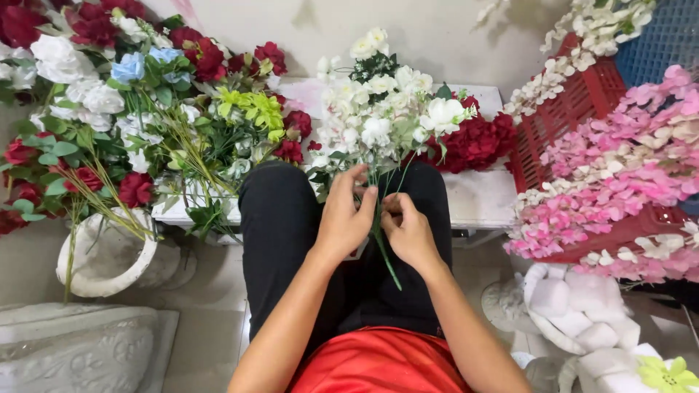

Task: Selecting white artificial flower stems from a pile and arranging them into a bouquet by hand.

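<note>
White flower bunch [378,109] is being gripped over the lap, before the tabletop [477,196], its stems pinched by left hand [344,218] and right hand [408,229], where loosening fingers could be letting stems slip and scatter.

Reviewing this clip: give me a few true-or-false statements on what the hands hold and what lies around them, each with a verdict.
1. Both hands grip the stems of a white flower bunch. True: the left hand and the right hand meet on the green stems.
2. The red crate holds only red roses. False: pink and white blossoms spill from it.
3. The person wears blue trousers. False: the trousers are black.
4. Dark red flowers lie behind the white bunch. True.
5. The white stone pot stands to the person's left. True.
</note>
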